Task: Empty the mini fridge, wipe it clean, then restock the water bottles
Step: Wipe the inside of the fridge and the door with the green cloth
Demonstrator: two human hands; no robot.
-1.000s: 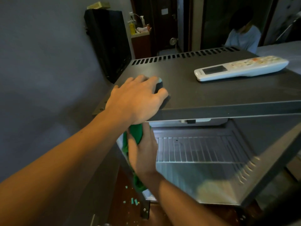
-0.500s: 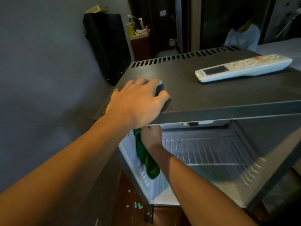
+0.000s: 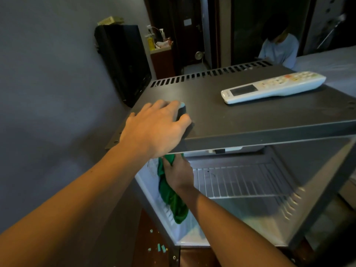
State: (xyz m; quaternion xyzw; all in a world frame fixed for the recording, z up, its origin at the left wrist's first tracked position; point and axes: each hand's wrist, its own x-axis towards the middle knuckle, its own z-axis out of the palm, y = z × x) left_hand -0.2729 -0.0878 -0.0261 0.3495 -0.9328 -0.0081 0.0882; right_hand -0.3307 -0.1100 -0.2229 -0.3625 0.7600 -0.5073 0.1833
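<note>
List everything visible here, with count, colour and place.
mini fridge: one, dark grey, door open
wire shelf: one, white, inside the fridge
remote control: one, white, on the fridge top
cloth: one, green, against the fridge's left inner wall
small object: one, black with pale top, on the fridge top
television: one, black, on the left wall
bits: several, teal, on the floor
person: one, pale blue shirt, behind the fridge
left hand: one, round the small object
right hand: one, inside the fridge, grips the cloth

Left hand (image 3: 154,130) on fridge (image 3: 240,116) top, fingers curled over dark object (image 3: 181,111) | right hand (image 3: 179,174) inside open fridge, clutching green cloth (image 3: 171,201) by left wall | white remote (image 3: 273,87) lies on top, well apart
</note>
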